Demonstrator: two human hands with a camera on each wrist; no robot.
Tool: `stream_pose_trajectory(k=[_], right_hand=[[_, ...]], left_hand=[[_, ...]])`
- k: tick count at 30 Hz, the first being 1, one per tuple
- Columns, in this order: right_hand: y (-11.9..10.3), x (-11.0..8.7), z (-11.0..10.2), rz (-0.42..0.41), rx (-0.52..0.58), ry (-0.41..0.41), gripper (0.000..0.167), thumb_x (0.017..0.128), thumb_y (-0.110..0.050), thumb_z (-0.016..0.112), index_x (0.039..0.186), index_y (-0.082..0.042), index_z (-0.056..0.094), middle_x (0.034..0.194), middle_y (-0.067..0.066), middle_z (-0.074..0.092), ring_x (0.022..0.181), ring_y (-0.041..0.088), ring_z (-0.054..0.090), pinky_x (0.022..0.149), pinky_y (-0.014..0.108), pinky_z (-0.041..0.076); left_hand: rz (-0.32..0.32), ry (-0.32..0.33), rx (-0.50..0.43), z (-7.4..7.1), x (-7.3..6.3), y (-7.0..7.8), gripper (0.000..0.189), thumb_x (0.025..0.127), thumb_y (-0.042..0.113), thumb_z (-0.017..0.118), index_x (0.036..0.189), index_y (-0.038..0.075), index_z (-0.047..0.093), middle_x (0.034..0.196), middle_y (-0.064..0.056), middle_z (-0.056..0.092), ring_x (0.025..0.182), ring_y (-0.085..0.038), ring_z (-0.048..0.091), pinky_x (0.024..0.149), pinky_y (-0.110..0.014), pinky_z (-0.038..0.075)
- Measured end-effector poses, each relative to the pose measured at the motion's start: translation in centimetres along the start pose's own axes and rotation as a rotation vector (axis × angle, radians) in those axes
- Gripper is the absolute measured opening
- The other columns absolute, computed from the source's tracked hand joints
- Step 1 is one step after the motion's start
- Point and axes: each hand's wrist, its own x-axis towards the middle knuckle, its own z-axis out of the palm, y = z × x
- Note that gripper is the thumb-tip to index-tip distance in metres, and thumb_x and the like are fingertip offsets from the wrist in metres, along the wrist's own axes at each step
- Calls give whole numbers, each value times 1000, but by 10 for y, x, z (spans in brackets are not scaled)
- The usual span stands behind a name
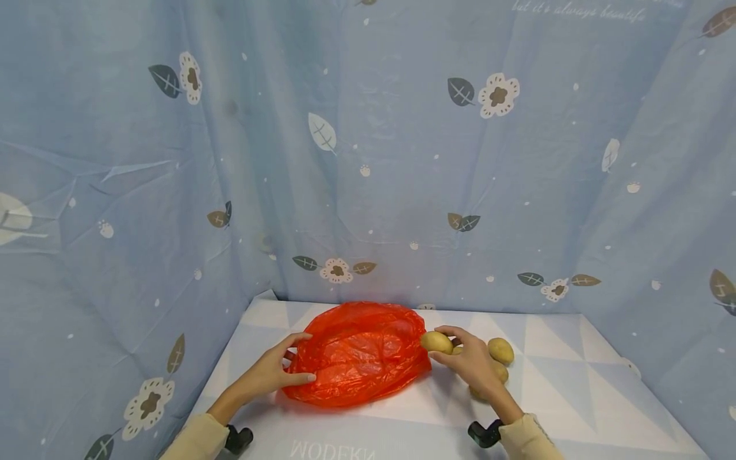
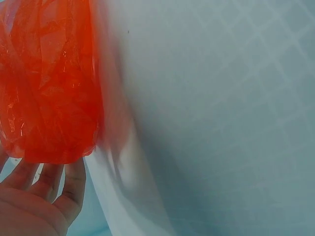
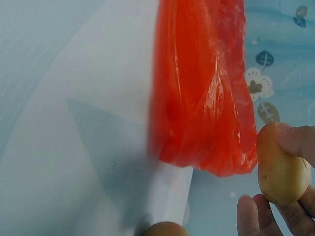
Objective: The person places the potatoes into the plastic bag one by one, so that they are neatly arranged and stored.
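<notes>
Head view: A pale desk (image 1: 563,399), patterned with white and grey-blue triangles, stood in a corner-like space enclosed by blue curtains (image 1: 397,160) at the back and on both sides. Grey, brown and white leaves and white flowers with brown centres dotted the fabric, creases crossed its left side, and a line of white script (image 1: 577,11) ran along the upper right. Inverted capital lettering (image 1: 333,450) marked the desk's near part.

A crumpled red plastic bag (image 1: 362,354) lay on the desk, left of centre. At its left end, a person's left hand (image 1: 276,369) touched the plastic, thumb and fingers spread apart; some fingertips were hidden behind the bag in the left wrist view, where a pale lattice (image 2: 275,64) showed at the upper right. The right hand (image 1: 468,358) pinched a yellow potato (image 1: 436,342) between thumb and fingers, just beside the bag's right end and above the desk. More potatoes (image 1: 501,351) sat on the surface around that hand, partly covered by it. Cream sleeves (image 1: 198,437) ended near black devices (image 1: 485,434) at both wrists.
</notes>
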Motion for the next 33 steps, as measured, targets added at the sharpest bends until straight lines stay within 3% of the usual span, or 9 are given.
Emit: stream_pose_trajectory(k=[13,18,27,33], right_hand=[[-12,7,23,-2,16,-20,51,76,-34,93,122,-25,72,106,-4,69,94,20,59,71,33,46],[-17,10,32,-62,-11,-31,49,75,-36,93,119,-27,73,100,-5,69,89,19,61,65,33,47],[-24,15,54,-146,83,-92,47,78,-34,92,120,-26,73,109,-6,68,93,19,59,78,36,51],[-31,17,67,-183,73,-126,47,78,-33,92,120,-24,72,109,-7,69,90,18,59,76,34,52]], left_hand=[[28,-8,16,0,-1,0,82,79,31,91,149,22,48,124,-9,57,105,-26,54,75,-35,58],[23,-8,10,1,0,1,83,79,31,91,149,22,49,124,-9,58,106,-27,54,75,-35,59],[14,-11,19,0,-1,2,83,79,32,91,149,22,48,123,-10,58,105,-27,54,75,-34,59],[14,-16,9,1,-1,3,84,79,33,91,150,21,47,121,-10,58,105,-28,54,75,-35,58]])
